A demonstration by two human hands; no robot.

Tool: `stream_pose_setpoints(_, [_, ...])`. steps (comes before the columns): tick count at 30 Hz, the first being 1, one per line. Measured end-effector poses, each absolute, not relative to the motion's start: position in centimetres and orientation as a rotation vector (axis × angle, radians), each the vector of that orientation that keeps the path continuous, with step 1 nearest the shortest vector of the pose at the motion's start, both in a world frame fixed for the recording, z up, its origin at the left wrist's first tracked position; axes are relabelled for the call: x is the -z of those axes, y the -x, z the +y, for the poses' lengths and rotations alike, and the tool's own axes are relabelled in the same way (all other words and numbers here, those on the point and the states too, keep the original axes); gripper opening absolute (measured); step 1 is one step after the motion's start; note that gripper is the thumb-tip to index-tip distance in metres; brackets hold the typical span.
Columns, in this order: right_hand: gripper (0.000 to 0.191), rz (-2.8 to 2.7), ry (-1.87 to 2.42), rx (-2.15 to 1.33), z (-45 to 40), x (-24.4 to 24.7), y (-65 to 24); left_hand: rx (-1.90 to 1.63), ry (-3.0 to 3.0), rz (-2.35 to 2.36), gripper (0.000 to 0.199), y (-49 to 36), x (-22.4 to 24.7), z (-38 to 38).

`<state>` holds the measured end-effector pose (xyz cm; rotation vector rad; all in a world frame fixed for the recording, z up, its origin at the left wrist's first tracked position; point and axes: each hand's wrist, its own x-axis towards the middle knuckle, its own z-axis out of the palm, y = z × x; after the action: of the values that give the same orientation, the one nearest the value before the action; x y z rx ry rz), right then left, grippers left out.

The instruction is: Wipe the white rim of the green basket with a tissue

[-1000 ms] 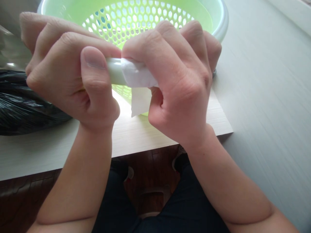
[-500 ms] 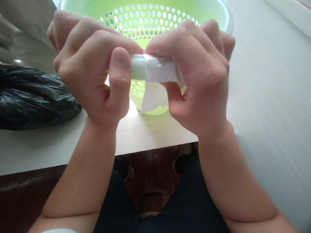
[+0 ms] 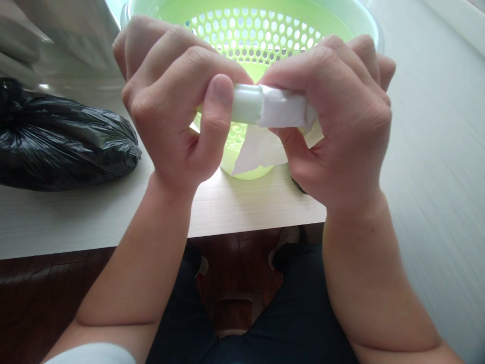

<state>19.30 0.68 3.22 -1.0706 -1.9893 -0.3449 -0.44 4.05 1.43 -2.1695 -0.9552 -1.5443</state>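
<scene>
Pale bar between the hands: left hand, curled, pinches its left part; right hand, curled, grips white paper wrapped around its right. Green basket behind, black bag left. Fingers hide bar's ends. Long axis: sideways, near level; paper's loose flap hangs down.

Between the wrists, a hand could pass low over the front strip of the desk. Higher up, the left hand, the right hand, the pale bar and a hanging white strip block the way to the perforated green basket. Leftward, a black plastic bag leaves only a narrow gap beside the left wrist.
</scene>
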Motion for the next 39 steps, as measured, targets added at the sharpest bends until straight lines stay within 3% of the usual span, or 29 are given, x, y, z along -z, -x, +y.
stream_pose_setpoints(23, [0.026, -2.082, 1.084, 0.256, 0.6, -3.5, -20.1, 1.505, 2.176, -0.925, 0.032, 0.8, -1.2, 4.2])
stream_pose_setpoints(39, [0.018, -1.975, 0.93, 0.335, 1.3, -3.0, -20.2, 1.527, 2.25, -0.999, 0.034, 1.0, -1.0, 4.1])
